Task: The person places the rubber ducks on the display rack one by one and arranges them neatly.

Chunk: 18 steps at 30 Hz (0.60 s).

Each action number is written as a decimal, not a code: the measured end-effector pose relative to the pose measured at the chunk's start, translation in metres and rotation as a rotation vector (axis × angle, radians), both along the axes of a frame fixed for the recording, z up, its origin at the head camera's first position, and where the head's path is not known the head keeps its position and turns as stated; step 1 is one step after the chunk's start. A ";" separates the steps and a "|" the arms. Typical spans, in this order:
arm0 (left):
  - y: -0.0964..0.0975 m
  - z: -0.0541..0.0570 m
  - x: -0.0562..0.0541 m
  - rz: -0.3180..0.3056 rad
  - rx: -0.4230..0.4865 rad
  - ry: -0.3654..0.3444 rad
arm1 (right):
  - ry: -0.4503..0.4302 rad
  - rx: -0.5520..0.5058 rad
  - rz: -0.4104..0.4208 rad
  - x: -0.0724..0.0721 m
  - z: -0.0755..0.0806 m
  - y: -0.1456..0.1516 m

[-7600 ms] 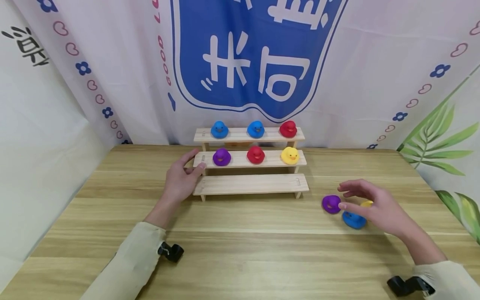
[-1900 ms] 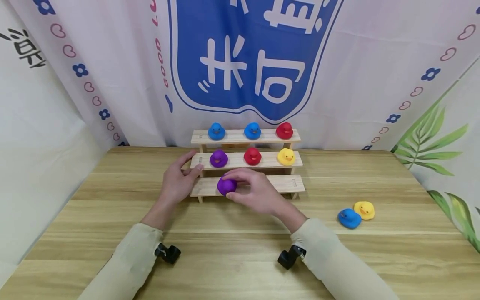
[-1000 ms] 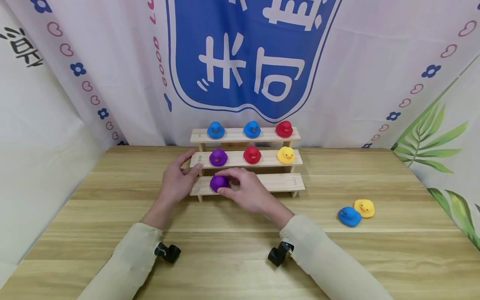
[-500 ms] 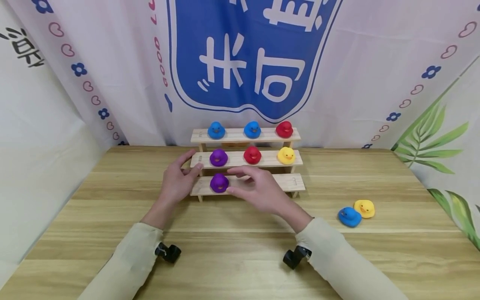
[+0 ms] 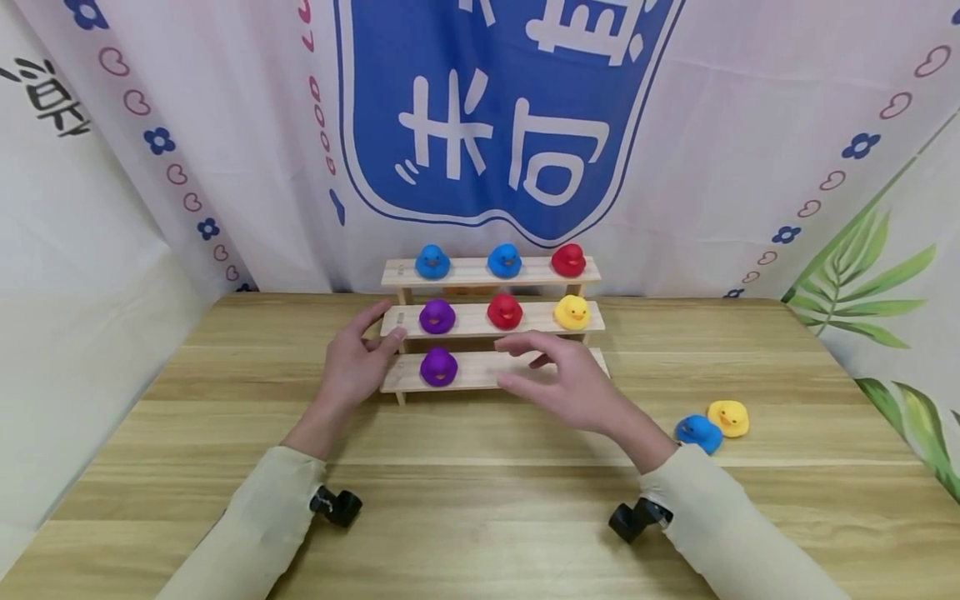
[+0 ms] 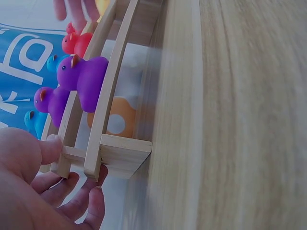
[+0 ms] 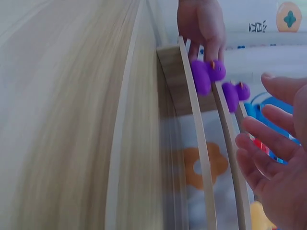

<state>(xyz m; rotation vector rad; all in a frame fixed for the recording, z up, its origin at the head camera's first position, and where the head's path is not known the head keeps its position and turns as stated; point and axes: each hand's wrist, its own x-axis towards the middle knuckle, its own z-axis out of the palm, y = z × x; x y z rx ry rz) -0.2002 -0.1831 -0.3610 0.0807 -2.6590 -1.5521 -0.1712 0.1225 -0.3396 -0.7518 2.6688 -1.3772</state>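
My left hand (image 5: 356, 362) grips the left end of a three-step wooden display stand (image 5: 480, 383). In the left wrist view its thumb (image 6: 50, 149) lies on the middle step, with the other fingers curled round the step ends. A purple rubber duck (image 5: 438, 367) sits upright at the left of the lowest step. Right of it, my right hand (image 5: 566, 379) hovers over that step with fingers apart and nothing between them. The middle step bears a purple duck (image 5: 437, 317), a red duck (image 5: 505, 311) and a yellow duck (image 5: 573, 312).
On the top step stand two blue ducks, the nearer to centre a blue duck (image 5: 505, 261), and a red duck (image 5: 568, 261). A blue duck (image 5: 699, 432) and a yellow duck (image 5: 728, 418) lie together on the wooden table (image 5: 480, 517) at right. A printed curtain (image 5: 712, 167) hangs behind.
My right hand brought the purple duck from the table to the lowest step, slid it left, let go and moved away to the right. My left hand has kept its hold.
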 end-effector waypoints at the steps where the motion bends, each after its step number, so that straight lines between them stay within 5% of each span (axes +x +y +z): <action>1: 0.000 0.000 0.000 -0.001 0.001 -0.001 | -0.004 -0.001 -0.002 0.000 -0.001 0.005; 18: 0.000 0.000 0.001 0.008 0.014 -0.015 | 0.024 0.044 -0.064 -0.002 -0.007 0.073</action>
